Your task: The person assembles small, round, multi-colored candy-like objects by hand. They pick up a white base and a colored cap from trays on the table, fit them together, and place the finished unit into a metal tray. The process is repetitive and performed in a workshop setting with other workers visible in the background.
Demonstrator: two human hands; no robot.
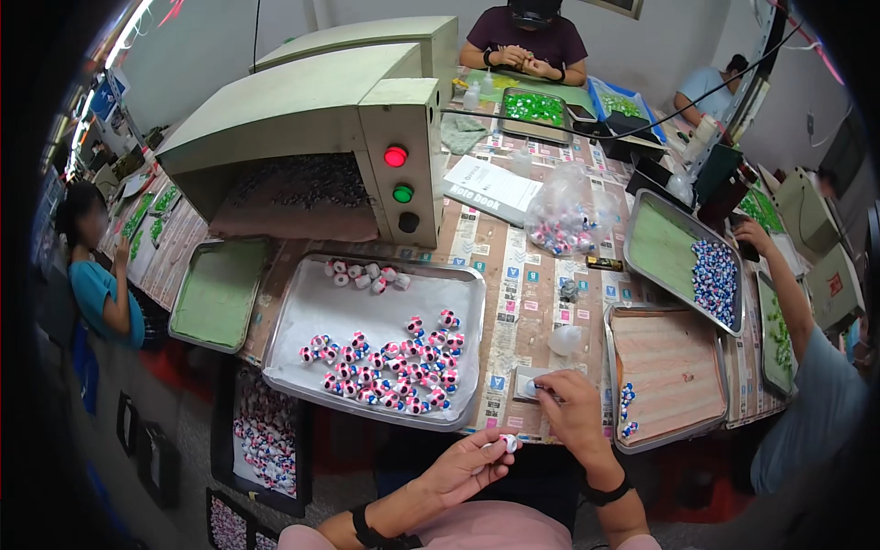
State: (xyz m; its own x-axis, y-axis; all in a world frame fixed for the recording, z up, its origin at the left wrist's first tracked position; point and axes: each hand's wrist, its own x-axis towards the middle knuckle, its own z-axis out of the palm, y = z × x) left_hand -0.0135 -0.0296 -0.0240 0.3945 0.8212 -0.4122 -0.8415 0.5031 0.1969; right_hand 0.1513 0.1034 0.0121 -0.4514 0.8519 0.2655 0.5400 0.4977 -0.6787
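At the left of the worktop [502, 330] lies a green-lined tray [217, 298]. Right of it, a white-lined tray [367, 313] carries pink, white and blue figurines [396, 371]. Near its right corner, the left hand [466, 467] pinches a small, mostly white piece [510, 444]. The right hand [576, 409] reaches over a pale pad [525, 382]; whether it grips anything, I cannot tell. Farther right sits a peach-lined tray [669, 362].

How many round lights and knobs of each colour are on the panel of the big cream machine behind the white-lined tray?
Red light: 1
Green light: 1
Black knob: 1
Total: 3
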